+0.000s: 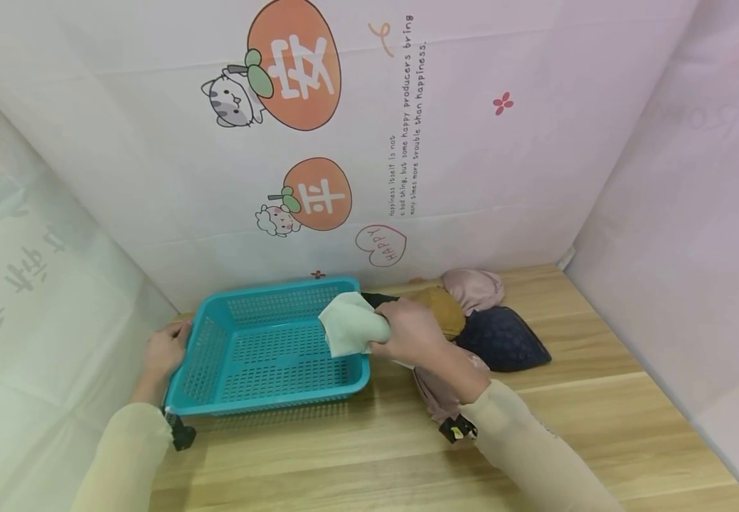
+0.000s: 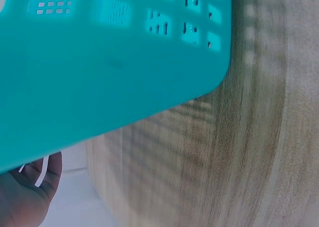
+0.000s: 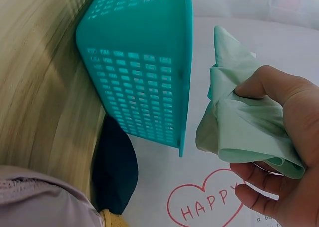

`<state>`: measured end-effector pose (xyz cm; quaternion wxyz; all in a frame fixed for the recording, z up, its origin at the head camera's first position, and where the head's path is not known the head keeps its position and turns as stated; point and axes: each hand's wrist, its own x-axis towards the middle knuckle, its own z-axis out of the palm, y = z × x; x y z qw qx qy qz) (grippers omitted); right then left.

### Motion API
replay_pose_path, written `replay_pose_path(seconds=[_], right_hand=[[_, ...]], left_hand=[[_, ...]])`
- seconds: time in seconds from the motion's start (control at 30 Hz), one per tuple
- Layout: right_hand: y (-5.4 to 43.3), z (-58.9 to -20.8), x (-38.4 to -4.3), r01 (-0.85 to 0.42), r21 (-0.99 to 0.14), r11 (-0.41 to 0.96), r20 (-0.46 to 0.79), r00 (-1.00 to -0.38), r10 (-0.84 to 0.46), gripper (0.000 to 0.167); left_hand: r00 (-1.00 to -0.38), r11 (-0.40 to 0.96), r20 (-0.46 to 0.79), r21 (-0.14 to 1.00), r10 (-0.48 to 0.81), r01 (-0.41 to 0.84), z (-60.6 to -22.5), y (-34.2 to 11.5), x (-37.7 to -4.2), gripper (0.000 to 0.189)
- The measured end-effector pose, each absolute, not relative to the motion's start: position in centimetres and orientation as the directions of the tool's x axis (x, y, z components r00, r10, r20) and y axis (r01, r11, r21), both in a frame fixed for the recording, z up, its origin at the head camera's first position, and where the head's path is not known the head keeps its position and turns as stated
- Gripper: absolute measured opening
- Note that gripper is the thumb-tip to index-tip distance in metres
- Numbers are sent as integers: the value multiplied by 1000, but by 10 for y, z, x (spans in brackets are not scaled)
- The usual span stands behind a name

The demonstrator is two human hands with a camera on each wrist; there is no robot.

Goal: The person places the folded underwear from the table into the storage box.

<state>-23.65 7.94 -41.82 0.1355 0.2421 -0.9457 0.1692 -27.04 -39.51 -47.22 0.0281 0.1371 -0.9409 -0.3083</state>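
Note:
A turquoise plastic basket [image 1: 267, 406] with perforated walls stands on the wooden table at the left. My left hand [image 1: 164, 350] grips its left rim; in the left wrist view that hand [image 2: 24, 199] is partly hidden behind the basket wall. Over the basket's right end, my right hand [image 1: 410, 331] holds a pale green folded cloth [image 1: 346, 326]. The right wrist view shows the thumb pressed on the cloth [image 3: 239, 122], which stands apart from the basket's side there.
Right of the basket lie a mustard bundle [image 1: 444, 311], a pale pink one [image 1: 474, 288], and a navy one [image 1: 503, 343]. A mauve bundle [image 1: 434, 395] is partly under my right forearm. Printed white sheets [image 1: 471, 163] enclose the table [image 1: 318, 455] at the back and sides.

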Motion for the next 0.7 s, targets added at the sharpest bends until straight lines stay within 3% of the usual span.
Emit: replay_pose_path(seconds=[0.7], right_hand=[[55, -421, -243, -569, -199, 798, 353, -801, -483, 41]], left_hand=[[-950, 766, -22, 585, -311, -264, -472, -391, -271, 56]])
